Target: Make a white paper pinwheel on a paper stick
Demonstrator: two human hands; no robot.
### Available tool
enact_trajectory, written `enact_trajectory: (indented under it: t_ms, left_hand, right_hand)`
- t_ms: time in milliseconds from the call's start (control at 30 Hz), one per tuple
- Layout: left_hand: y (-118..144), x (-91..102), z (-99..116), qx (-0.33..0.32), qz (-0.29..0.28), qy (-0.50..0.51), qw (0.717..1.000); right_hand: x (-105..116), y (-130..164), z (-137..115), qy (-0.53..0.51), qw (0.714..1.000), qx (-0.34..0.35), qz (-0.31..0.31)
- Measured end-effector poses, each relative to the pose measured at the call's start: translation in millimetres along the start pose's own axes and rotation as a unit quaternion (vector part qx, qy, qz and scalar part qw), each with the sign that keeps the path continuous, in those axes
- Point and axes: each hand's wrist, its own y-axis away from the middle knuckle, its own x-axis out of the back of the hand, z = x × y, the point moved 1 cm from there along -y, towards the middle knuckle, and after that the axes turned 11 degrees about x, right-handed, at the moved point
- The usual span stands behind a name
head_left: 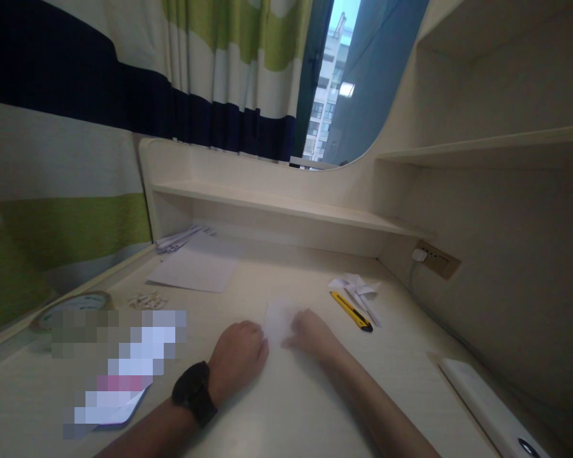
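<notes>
"Where is the piece in hand?"

"The small white paper lies on the tabletop, with the left hand at its eight o'clock and the right hand at its three."

"Is either grip closed on it?"

"I can't tell. The left fingers curl at the near left edge; the right ones are bent by the right edge, but blurred. Whether they pinch or just rest doesn't show."

"How would it handle?"

"Light as anything, I'd say — soft enough to bend, quick to slide on that smooth top, easy to crease or tear."

"So where to take it?"

"By the edges, at nine and three o'clock, fingertips flat. Don't squeeze the middle — it would buckle. And mind the yellow cutter at three o'clock, lying beside the folded paper shape at two."
</notes>
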Motion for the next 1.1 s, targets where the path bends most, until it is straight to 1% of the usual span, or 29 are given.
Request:
enact_trajectory:
  t_ms: [133, 233, 333, 433, 567, 633, 733, 800, 900, 967, 1100]
  left_hand:
    - [0, 2.8, 2, -0.002, -0.003, -0.002, 1.0]
    - [0, 4.8, 4, -0.006, -0.01, 0.011, 1.0]
    - [1, 4.6, 4, 0.003, -0.017, 0.046, 0.999]
    - [0, 2.0, 2, 0.027, -0.017, 0.108, 0.994]
    - [-4, -2.7, -3, 0.065, -0.006, 0.217, 0.974]
    - [-8, -5.5, -5, 0.085, -0.001, 0.277, 0.957]
    - [-13, -11.7, -10, 0.123, -0.017, 0.35, 0.928]
    - [-15, -16.2, -13, 0.14, -0.032, 0.38, 0.914]
    - [-17, -19.3, -16, 0.135, -0.038, 0.4, 0.906]
    - [-19, -17.5, -18, 0.142, -0.036, 0.401, 0.904]
    - [-21, -7.2, -17, 0.169, -0.046, 0.397, 0.901]
  right_hand:
    - [2, 4, -6, 0.0, 1.0, -0.02, 0.008]
    - [3, 6, -9, -0.025, 0.999, -0.028, 0.013]
    - [3, 7, -8, -0.044, 0.998, -0.036, 0.017]
    - [2, 6, -8, -0.048, 0.998, -0.027, 0.016]
    - [2, 5, -8, -0.046, 0.998, -0.027, 0.044]
    - [1, 4, -8, -0.055, 0.996, -0.027, 0.058]
    - [0, 2, -7, -0.08, 0.994, -0.017, 0.074]
    - [0, 1, -7, -0.095, 0.992, -0.005, 0.083]
    - [2, 2, -7, -0.107, 0.99, 0.018, 0.094]
    - [3, 2, -9, -0.116, 0.988, 0.045, 0.096]
    - [6, 4, -12, -0.147, 0.975, 0.125, 0.113]
